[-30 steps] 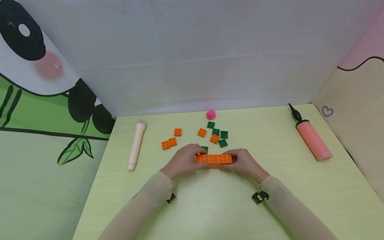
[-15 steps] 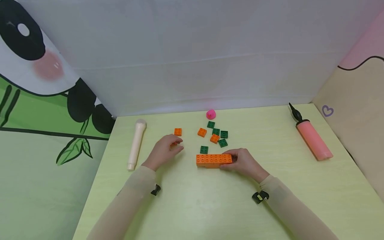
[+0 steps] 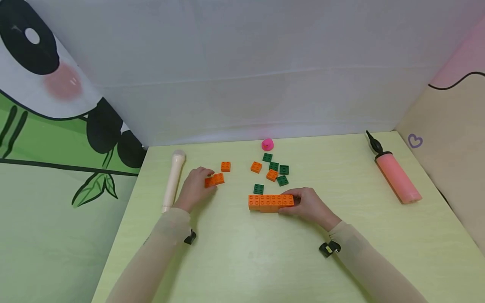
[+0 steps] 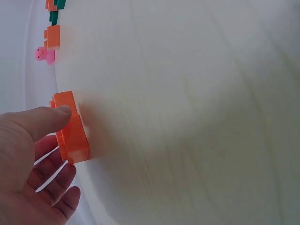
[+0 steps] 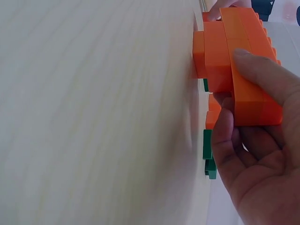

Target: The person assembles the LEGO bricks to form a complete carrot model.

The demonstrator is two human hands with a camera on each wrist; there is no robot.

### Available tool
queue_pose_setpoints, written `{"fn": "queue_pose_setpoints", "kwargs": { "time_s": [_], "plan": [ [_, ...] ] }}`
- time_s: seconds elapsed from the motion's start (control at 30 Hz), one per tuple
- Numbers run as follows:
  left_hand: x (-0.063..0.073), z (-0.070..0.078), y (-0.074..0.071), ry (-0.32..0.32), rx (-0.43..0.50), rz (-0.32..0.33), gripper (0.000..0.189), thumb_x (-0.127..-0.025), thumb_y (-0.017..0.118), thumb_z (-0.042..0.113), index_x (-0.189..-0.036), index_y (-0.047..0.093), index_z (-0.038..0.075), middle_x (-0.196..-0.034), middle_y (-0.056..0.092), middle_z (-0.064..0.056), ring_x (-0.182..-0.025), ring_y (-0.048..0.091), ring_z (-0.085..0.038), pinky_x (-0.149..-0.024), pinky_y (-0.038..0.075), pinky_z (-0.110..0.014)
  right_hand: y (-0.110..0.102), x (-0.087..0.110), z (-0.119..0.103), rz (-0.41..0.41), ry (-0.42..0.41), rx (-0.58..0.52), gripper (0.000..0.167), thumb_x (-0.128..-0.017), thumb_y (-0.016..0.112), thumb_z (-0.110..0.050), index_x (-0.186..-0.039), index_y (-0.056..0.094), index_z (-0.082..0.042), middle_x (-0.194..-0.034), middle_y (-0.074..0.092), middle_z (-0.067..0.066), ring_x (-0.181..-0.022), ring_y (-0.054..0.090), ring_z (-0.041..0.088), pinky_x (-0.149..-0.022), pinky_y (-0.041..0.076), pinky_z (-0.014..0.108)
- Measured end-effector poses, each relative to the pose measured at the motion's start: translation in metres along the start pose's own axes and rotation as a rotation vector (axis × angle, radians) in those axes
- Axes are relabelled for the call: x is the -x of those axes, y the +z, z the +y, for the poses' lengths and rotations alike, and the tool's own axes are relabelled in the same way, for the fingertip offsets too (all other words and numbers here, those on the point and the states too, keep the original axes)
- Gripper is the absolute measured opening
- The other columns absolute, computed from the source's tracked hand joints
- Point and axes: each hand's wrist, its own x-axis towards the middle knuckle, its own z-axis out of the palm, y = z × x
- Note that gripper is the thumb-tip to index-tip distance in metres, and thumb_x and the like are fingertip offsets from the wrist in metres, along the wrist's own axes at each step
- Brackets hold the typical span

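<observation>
My right hand (image 3: pixel 308 206) grips the right end of a built orange block stack (image 3: pixel 270 202), thumb on its near side. In the right wrist view the stack (image 5: pixel 239 61) shows stepped layers, narrower toward the table. My left hand (image 3: pixel 195 188) has its thumb and fingers around a pair of orange toy bricks (image 3: pixel 214 179) at the left of the table. In the left wrist view the thumb lies on the near face of this pair (image 4: pixel 74 136), with fingers behind it. A single orange brick (image 3: pixel 225 166) sits just beyond them. One green brick (image 3: pixel 258 189) lies behind the stack.
Loose orange bricks (image 3: pixel 256 167) and several green bricks (image 3: pixel 282 180) lie behind the stack, with a pink toy duck (image 3: pixel 267 144) at the back edge. A whitish microphone-shaped stick (image 3: pixel 174 179) stretches beside my left hand. A pink hand pump (image 3: pixel 398 176) lies far right.
My left hand has let go of the orange stack, moved left and taken hold of the orange brick pair. My right hand has stayed on the stack.
</observation>
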Motion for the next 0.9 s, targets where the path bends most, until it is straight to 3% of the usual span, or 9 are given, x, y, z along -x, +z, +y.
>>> {"fn": "queue_pose_setpoints", "kwargs": {
  "time_s": [0.33, 0.6, 0.9],
  "plan": [
    [0.004, -0.002, -0.002, -0.022, -0.01, -0.017, 0.043, -0.091, 0.08, 0.01, -0.129, 0.065, -0.006, -0.122, 0.065, -0.022, -0.11, 0.059, -0.039, -0.1, 0.048, -0.052, 0.0, -0.001, -0.001, -0.003, -0.007, 0.007, 0.044, -0.081, 0.093, -0.027, -0.119, 0.079, -0.009, -0.096, 0.073, -0.004, -0.082, 0.06, 0.017, -0.069, 0.051, 0.029],
    [0.007, -0.002, -0.002, -0.032, 0.028, -0.028, 0.036, -0.092, 0.08, 0.011, -0.122, 0.068, -0.004, -0.112, 0.066, -0.016, -0.097, 0.058, -0.031, -0.089, 0.051, -0.046, -0.001, 0.0, -0.002, -0.002, -0.004, 0.016, 0.045, -0.08, 0.093, -0.027, -0.119, 0.078, -0.009, -0.097, 0.073, -0.005, -0.083, 0.06, 0.017, -0.07, 0.051, 0.03],
    [0.009, 0.015, -0.003, 0.022, 0.056, -0.013, 0.038, -0.086, 0.077, 0.012, -0.12, 0.069, -0.004, -0.11, 0.067, -0.014, -0.095, 0.057, -0.03, -0.087, 0.05, -0.044, -0.001, 0.0, -0.002, -0.002, -0.003, 0.014, 0.045, -0.08, 0.093, -0.027, -0.119, 0.078, -0.009, -0.097, 0.073, -0.004, -0.083, 0.06, 0.017, -0.07, 0.051, 0.03]
  ]
}}
